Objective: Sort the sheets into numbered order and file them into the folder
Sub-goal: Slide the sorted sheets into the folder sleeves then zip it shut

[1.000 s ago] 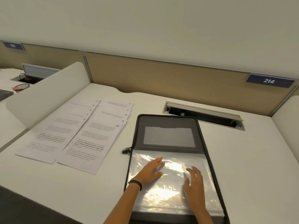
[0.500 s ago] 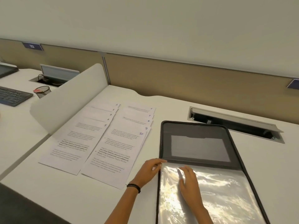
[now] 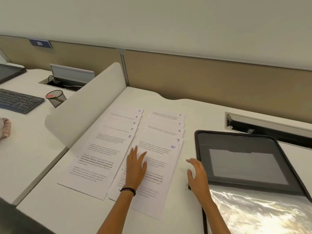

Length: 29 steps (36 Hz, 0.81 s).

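Note:
Two fanned columns of printed sheets lie on the white desk. The left column (image 3: pixel 94 159) shows numbers 1 to 5, the right column (image 3: pixel 158 159) shows 6 to 10, with sheet 10 on top. My left hand (image 3: pixel 135 168) lies flat with straight fingers on sheet 10. My right hand (image 3: pixel 196 174) hovers with loosely spread fingers between the right column and the open black folder (image 3: pixel 239 159), holding nothing. The folder's clear plastic sleeve (image 3: pixel 263 215) lies glossy at the lower right.
A curved white divider (image 3: pixel 84 105) borders the desk on the left. Beyond it are a keyboard (image 3: pixel 18 101) and a mesh pen cup (image 3: pixel 56 97). A cable hatch (image 3: pixel 270 125) sits behind the folder. A beige partition (image 3: pixel 202 75) runs along the back.
Both hands left the folder's plastic sleeve and moved left. The left hand now rests on sheet 10 and the right hovers beside the folder's left edge. The view swung left.

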Tool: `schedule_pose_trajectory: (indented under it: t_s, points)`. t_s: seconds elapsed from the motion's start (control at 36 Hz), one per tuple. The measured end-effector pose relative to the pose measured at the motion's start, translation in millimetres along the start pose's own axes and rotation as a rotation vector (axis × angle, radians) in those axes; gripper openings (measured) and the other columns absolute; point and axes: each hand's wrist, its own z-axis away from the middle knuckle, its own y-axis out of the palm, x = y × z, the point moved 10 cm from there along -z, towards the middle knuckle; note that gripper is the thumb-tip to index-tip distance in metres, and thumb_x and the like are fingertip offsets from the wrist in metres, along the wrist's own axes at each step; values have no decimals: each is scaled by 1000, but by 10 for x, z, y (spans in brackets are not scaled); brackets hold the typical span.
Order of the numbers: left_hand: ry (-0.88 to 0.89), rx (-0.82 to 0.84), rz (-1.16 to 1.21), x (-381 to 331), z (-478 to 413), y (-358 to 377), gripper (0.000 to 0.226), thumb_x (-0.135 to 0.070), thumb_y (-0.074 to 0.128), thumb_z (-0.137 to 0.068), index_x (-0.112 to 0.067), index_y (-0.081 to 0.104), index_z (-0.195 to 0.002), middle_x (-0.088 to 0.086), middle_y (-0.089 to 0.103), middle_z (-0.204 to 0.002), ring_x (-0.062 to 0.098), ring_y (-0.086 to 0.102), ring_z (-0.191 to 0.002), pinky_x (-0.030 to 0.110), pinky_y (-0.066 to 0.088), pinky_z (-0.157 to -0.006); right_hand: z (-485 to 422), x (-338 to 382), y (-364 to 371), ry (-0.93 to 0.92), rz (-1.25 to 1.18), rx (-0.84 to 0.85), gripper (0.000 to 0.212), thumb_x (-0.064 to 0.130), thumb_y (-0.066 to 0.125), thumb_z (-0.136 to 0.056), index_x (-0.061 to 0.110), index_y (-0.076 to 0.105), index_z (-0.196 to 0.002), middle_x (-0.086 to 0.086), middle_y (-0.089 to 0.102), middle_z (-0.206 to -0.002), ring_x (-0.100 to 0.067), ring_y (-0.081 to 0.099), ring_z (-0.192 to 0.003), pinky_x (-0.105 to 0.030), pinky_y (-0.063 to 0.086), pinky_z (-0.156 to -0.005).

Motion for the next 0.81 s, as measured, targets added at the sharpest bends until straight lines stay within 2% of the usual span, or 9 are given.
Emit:
schedule_pose_trajectory:
  t_s: [0.06,0.11,0.17,0.25,0.39,0.53,0.69,0.75,0.81]
  points:
    - [-10,34,-88,204,-108,-6,59,-53,23,-98,-17,54,-133,19,23,-154,28,10,-143,51,13,-113,-104,85,126,-12,-5,1,32,-2,51,-92,13,57,-119,3,49,-126,-11,44,-120,-25,33,-105]
    - [-48,66,-147,405,-239,-23,71,-59,11,-96,-16,50,-136,23,24,-153,35,14,-142,54,14,-112,-224,206,249,-44,-12,9,31,-2,52,-91,14,56,-117,7,49,-122,-8,46,-116,-23,36,-103]
    - [-97,104,-201,569,-389,-46,73,-59,9,-97,-12,47,-139,27,28,-150,43,24,-138,58,22,-108,-347,315,375,-60,-40,26,31,-2,52,-91,19,54,-115,7,50,-120,-7,48,-114,-21,38,-101]
    - [-165,154,-254,757,-582,-70,67,-52,23,-94,-8,44,-140,31,34,-145,49,34,-132,63,32,-102,-541,434,575,-47,-83,73,31,0,52,-92,23,52,-113,6,52,-119,-4,47,-113,-7,32,-99]
    - [-159,182,-240,874,-808,-67,71,-52,25,-89,-11,38,-145,26,25,-151,42,24,-140,56,18,-110,-916,563,865,-57,-96,119,31,-1,51,-92,23,54,-112,4,55,-116,-7,50,-111,-2,34,-93]
    - [-155,187,-199,963,-811,0,81,-67,-1,-91,-17,25,-149,17,17,-156,32,17,-144,48,8,-117,-1308,618,1114,44,-185,128,30,-3,50,-92,19,58,-109,4,57,-114,-9,53,-105,-2,39,-82]
    - [-146,183,-196,966,-805,21,77,-64,-2,-92,-21,20,-151,9,7,-159,21,3,-146,37,-6,-118,-1774,677,1516,172,-253,162,29,0,48,-93,12,59,-118,5,59,-117,-8,55,-107,2,39,-74]
    - [-141,179,-213,972,-800,26,71,-60,4,-94,-21,21,-151,8,6,-159,20,2,-146,35,-8,-117,-1940,707,1663,192,-283,170,28,2,48,-94,13,60,-117,5,59,-116,-9,54,-106,-2,41,-76]
    - [-143,178,-228,980,-796,31,64,-53,15,-97,-20,24,-151,9,10,-159,21,4,-146,34,-8,-117,-2117,694,1821,251,-325,174,28,3,47,-94,16,61,-114,4,59,-116,-10,54,-108,-14,44,-86]
